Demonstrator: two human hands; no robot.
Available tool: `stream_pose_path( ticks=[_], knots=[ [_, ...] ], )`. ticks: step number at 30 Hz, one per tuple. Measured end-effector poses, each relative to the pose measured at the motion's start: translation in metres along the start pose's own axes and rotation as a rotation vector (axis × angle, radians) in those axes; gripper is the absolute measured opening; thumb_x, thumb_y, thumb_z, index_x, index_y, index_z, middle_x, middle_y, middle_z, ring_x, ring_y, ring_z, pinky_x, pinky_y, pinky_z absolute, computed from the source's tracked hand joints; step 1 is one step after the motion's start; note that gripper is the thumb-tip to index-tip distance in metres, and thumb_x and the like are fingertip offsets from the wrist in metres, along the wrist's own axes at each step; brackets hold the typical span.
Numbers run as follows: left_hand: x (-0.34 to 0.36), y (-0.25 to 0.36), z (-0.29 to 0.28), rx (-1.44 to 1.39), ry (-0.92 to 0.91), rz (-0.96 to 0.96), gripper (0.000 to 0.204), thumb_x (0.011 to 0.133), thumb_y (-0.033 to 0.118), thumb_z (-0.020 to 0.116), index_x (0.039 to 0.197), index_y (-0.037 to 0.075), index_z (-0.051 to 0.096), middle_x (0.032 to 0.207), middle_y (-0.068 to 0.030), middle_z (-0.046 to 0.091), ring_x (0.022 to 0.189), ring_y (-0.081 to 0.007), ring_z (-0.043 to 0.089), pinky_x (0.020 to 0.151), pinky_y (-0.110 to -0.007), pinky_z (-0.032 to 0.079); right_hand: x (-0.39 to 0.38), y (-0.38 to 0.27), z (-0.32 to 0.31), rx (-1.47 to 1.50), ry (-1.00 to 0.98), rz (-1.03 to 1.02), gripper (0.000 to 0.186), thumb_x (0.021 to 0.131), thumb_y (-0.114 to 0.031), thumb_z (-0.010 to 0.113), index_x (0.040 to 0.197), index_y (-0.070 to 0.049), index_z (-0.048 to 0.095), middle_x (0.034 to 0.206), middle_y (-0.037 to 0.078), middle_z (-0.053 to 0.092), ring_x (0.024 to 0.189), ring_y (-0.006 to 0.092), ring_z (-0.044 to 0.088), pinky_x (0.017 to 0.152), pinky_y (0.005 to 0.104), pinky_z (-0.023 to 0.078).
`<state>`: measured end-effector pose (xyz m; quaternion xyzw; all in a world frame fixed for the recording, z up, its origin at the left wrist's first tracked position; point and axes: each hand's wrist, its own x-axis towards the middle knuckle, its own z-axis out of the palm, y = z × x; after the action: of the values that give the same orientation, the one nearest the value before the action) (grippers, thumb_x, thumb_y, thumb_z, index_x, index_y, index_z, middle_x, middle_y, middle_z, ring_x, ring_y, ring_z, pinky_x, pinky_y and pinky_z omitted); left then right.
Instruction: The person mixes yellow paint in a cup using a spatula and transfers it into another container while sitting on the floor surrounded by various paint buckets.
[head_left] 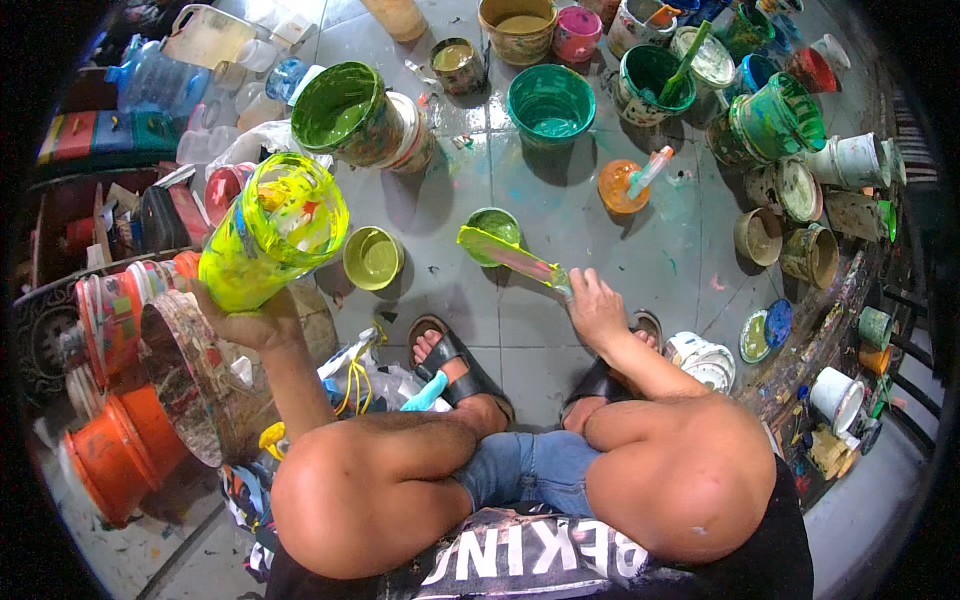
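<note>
My left hand [250, 320] grips a neon yellow-green, paint-coated container [245, 260] from below, tilted and raised at the left. My right hand [595, 310] holds a long spatula [515, 260] smeared with yellow-green and pink paint, its tip over a small cup of green paint [495, 225] on the floor. A cup of olive paint [373, 260] stands just left of that cup. An orange container [622, 192] with a paint-streaked tool on it sits farther right.
Green-paint buckets [338, 115], a teal bucket [550, 110] and several other pots stand ahead on the tiled floor [480, 345]. Stacked orange tubs [130, 445] and plastic jugs [160, 80] crowd the left. A paint-stained ledge [820, 325] with pots lines the right. My sandaled feet [450, 370] flank the middle.
</note>
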<state>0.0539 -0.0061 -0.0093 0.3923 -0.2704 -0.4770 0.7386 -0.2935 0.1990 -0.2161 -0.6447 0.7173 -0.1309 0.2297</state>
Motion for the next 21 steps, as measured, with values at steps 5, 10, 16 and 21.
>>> stream_pose_path(
  ticks=[5, 10, 16, 21],
  knots=[
    [0.002, -0.006, -0.013, -0.047, -0.033, -0.044, 0.057, 0.096, 0.049, 0.053, 0.127, 0.001, 0.058, 0.125, -0.0151, 0.065, 0.118, -0.0317, 0.06, 0.108, -0.049, 0.043, -0.033, 0.004, -0.035, -0.159, -0.03, 0.047, 0.028, 0.091, -0.02, 0.062, 0.111, -0.007, 0.047, 0.098, 0.018, 0.054, 0.083, 0.0414, 0.065, 0.066, 0.0536, 0.052],
    [-0.001, -0.006, -0.015, -0.069, -0.043, -0.087, 0.054, 0.097, 0.046, 0.054, 0.127, 0.002, 0.058, 0.124, -0.016, 0.065, 0.116, -0.0331, 0.061, 0.107, -0.05, 0.044, -0.041, -0.002, -0.069, -0.232, -0.248, 0.147, 0.036, 0.091, -0.02, 0.063, 0.12, -0.008, 0.046, 0.098, 0.019, 0.055, 0.075, 0.0426, 0.066, 0.064, 0.0552, 0.052],
    [-0.004, -0.006, -0.006, -0.054, -0.034, -0.087, 0.057, 0.097, 0.05, 0.051, 0.127, 0.002, 0.059, 0.125, -0.0142, 0.064, 0.117, -0.03, 0.061, 0.106, -0.047, 0.043, -0.041, -0.012, -0.095, -0.3, -0.362, 0.236, 0.054, 0.084, -0.028, 0.071, 0.131, -0.013, 0.048, 0.105, 0.016, 0.059, 0.101, 0.0371, 0.064, 0.072, 0.0457, 0.056],
    [-0.003, -0.009, -0.013, -0.067, -0.007, -0.083, 0.056, 0.097, 0.05, 0.051, 0.125, 0.002, 0.06, 0.124, -0.0134, 0.065, 0.116, -0.0297, 0.061, 0.105, -0.047, 0.043, -0.042, -0.012, -0.114, -0.296, -0.374, 0.178, 0.072, 0.076, -0.025, 0.079, 0.136, -0.013, 0.041, 0.109, 0.017, 0.057, 0.101, 0.0384, 0.064, 0.068, 0.0445, 0.058]
  ],
)
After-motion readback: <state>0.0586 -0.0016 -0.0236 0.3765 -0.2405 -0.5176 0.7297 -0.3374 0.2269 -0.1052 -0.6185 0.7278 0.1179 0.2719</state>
